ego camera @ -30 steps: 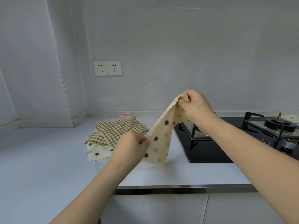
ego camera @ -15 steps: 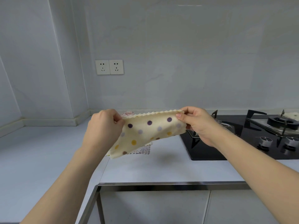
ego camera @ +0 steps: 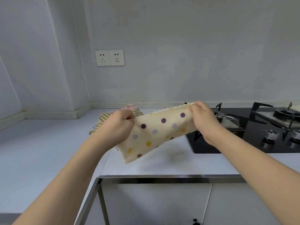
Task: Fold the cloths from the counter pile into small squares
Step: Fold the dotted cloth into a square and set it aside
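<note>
Polka-dot cloth (ego camera: 159, 133) hangs taut above the counter (ego camera: 48, 143), left of the stove (ego camera: 253, 132), left hand (ego camera: 119, 127) and right hand (ego camera: 203, 119) pinching its zigzag top edge. Stretched so, probably to square it for folding; the pile (ego camera: 103, 119) waits behind, mostly hidden.

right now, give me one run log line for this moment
step: folding dotted cloth | left hand: pinches top left corner | right hand: pinches top right corner | cloth: held above counter | pile: behind left hand
</note>
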`<state>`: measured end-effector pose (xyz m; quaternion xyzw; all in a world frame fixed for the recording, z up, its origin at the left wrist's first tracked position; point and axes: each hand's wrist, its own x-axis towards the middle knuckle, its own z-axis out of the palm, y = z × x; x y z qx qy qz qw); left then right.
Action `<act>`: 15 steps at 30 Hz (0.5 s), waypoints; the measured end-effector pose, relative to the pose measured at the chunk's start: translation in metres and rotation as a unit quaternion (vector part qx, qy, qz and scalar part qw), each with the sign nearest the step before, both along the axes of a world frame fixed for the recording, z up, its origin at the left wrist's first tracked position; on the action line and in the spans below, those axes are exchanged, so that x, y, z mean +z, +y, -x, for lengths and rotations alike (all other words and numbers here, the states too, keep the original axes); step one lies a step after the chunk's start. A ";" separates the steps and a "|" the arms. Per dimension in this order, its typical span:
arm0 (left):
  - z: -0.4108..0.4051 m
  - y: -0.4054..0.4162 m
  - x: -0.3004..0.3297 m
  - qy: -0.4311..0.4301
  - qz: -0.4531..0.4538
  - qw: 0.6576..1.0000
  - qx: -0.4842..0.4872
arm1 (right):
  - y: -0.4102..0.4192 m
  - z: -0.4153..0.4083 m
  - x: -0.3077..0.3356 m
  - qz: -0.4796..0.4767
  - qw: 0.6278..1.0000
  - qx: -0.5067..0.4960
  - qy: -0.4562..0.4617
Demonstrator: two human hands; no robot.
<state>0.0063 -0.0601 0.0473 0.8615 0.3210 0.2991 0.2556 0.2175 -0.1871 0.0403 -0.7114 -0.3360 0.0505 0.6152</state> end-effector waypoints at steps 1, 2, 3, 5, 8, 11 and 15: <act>-0.001 -0.001 -0.001 -0.015 0.029 0.999 -0.008 | 0.001 0.000 0.000 0.009 0.999 -0.019 -0.027; -0.003 -0.002 -0.002 -0.027 0.048 0.998 -0.013 | 0.002 0.000 0.000 0.024 0.998 -0.029 -0.052; -0.005 -0.003 -0.004 -0.035 0.059 0.997 -0.017 | 0.004 -0.001 -0.001 0.048 0.995 -0.036 -0.077; -0.009 -0.003 -0.010 -0.040 0.069 0.997 -0.014 | 0.009 -0.004 -0.005 0.119 0.982 -0.044 -0.136; -0.014 0.011 -0.028 0.032 0.041 0.998 0.024 | 0.022 -0.014 -0.020 0.202 0.956 -0.038 -0.209; -0.018 0.032 -0.059 0.125 0.041 0.990 0.043 | 0.039 -0.022 -0.046 0.254 0.932 -0.023 -0.256; -0.013 0.046 -0.091 0.206 0.052 0.976 0.046 | 0.056 -0.005 -0.079 0.321 0.858 -0.073 -0.394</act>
